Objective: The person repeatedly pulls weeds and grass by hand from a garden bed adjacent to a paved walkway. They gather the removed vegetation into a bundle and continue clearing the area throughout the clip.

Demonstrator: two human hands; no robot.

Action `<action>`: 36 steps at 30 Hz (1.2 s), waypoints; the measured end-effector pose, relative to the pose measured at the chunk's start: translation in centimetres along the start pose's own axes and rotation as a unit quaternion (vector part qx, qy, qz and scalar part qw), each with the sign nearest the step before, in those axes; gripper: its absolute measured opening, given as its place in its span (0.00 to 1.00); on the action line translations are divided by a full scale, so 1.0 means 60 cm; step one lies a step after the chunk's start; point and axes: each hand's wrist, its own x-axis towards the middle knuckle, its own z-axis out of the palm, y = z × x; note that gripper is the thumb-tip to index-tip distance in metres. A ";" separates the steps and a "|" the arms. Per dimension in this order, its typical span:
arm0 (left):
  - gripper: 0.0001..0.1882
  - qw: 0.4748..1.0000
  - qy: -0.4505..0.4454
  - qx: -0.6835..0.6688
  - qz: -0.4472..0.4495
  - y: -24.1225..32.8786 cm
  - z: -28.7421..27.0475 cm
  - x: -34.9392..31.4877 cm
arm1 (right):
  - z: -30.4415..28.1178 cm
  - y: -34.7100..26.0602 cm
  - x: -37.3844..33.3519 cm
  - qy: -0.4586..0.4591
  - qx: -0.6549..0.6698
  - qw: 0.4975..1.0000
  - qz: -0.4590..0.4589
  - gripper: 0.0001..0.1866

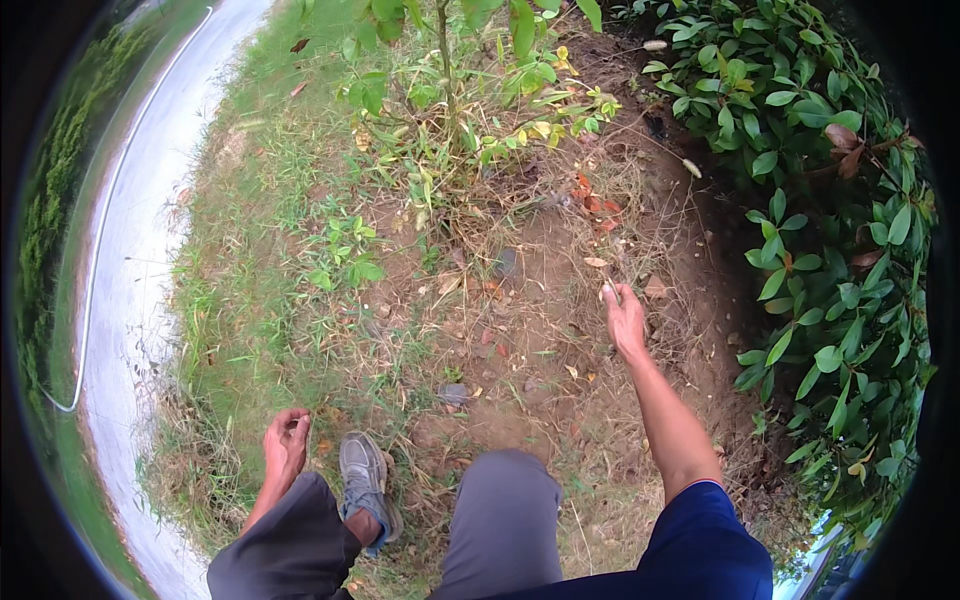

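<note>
My left grip (285,443) curls near my shoe (361,468); I can't tell whether its fingertips close on anything. Over the dirt (520,428), just short of a dry leaf (596,262), a pale bit (607,290) sits pinched in my right grip (626,320), probably light and brittle, best held gently by one end.

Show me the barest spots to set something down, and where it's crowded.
Barest look the pale path at far left, bordered by grass; the soil between the grey stone-like piece and the bent knee; and the strip between the right hand and the leafy shrub. Most crowded: the grass clump around the young tree's stem.
</note>
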 end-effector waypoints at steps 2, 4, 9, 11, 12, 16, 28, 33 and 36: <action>0.13 1.000 -0.001 0.014 0.011 0.011 0.009 0.001 | 0.011 -0.029 -0.011 -0.025 -0.024 0.999 -0.019 0.18; 0.13 0.999 -0.002 0.021 0.024 0.014 0.012 0.002 | 0.026 -0.085 -0.009 0.007 -0.079 0.990 -0.115 0.21; 0.12 0.999 -0.024 -0.012 0.017 0.024 0.017 -0.010 | 0.107 -0.202 0.077 -0.059 -0.123 0.968 -0.213 0.23; 0.12 0.999 -0.030 -0.017 0.010 0.019 0.018 -0.013 | 0.141 -0.217 0.121 -0.083 -0.164 0.960 -0.213 0.24; 0.12 0.999 -0.032 -0.019 0.016 0.023 0.023 -0.017 | 0.156 -0.214 0.143 -0.088 -0.188 0.954 -0.218 0.25; 0.12 0.999 -0.030 -0.010 0.009 0.025 0.018 -0.037 | 0.190 -0.208 0.167 -0.086 -0.225 0.944 -0.224 0.22; 0.12 0.999 -0.029 0.004 -0.033 0.053 0.006 -0.036 | 0.206 -0.204 0.160 -0.066 -0.226 0.955 -0.180 0.11; 0.11 0.998 -0.002 -0.060 -0.001 -0.007 0.017 -0.036 | 0.198 -0.128 0.014 -0.082 -0.156 0.953 -0.247 0.10; 0.12 0.998 -0.009 -0.062 -0.021 0.004 0.025 -0.036 | 0.176 -0.106 -0.084 -0.092 -0.111 0.967 -0.211 0.12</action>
